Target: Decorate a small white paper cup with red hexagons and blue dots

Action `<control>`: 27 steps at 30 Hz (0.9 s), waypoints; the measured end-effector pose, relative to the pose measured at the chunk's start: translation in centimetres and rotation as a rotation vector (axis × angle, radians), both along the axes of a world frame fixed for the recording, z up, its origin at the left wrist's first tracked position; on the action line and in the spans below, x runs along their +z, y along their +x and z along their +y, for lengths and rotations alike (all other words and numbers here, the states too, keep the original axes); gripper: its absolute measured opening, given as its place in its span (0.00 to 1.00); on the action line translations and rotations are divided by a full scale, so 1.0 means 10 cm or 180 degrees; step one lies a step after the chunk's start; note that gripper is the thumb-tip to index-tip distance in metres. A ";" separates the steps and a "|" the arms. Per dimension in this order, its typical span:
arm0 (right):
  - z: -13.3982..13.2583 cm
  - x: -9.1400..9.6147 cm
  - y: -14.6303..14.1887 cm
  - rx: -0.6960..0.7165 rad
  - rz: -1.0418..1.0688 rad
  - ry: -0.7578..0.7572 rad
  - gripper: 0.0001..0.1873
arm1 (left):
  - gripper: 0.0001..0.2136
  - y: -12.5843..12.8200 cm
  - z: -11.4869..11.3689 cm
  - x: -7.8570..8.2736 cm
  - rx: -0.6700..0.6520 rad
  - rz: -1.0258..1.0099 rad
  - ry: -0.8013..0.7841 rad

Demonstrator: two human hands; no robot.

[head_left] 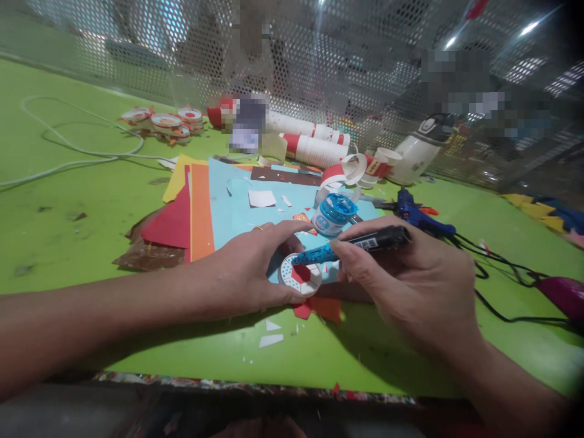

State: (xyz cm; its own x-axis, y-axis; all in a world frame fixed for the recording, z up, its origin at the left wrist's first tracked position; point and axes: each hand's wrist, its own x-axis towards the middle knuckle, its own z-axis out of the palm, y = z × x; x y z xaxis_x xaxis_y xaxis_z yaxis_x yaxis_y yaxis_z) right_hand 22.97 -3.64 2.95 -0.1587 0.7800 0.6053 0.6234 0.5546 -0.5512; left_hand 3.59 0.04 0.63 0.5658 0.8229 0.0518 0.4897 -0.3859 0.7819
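Green tabletop (pixel 68 201) carries one small paper ring (pixel 300 277), one pen (pixel 360 243), one open jar (pixel 334 214) of blue glitter and one blue glue gun (pixel 417 214). The ring lies near the front edge, on the lower corner of a light blue sheet (pixel 237 207). It is white with blue dots on its rim and a red centre.

Both of the person's hands are on it. The left hand (pixel 249 267) curves over the ring, with thumb and fingertips pressing its rim. The right hand (pixel 410 286) is closed around the black pen in a writing grip. The pen's glitter-coated front end rests on the ring's top.

Two stacks of red and white cups (pixel 310 143) lie on their sides by the mesh screen (pixel 319 61) at the back. At least three finished pieces (pixel 164 121) sit far left, beside a looping white cable (pixel 77 149). Bare green lies open to the left and along the front edge, apart from a few white scraps (pixel 271 333).
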 end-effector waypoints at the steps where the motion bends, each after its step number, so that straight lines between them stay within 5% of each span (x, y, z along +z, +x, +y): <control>1: -0.01 0.01 0.01 -0.0006 0.0066 0.0021 0.04 | 0.35 0.00 0.00 0.00 0.0005 -0.0009 0.0000; 7: -0.04 0.06 0.03 -0.0406 0.0396 0.0106 0.07 | 0.38 -0.02 0.01 -0.03 0.0032 0.0057 0.0021; 27: 0.01 -0.01 0.02 -0.0183 0.0057 -0.0054 0.05 | 0.38 0.00 0.00 0.02 0.0046 0.0057 -0.0082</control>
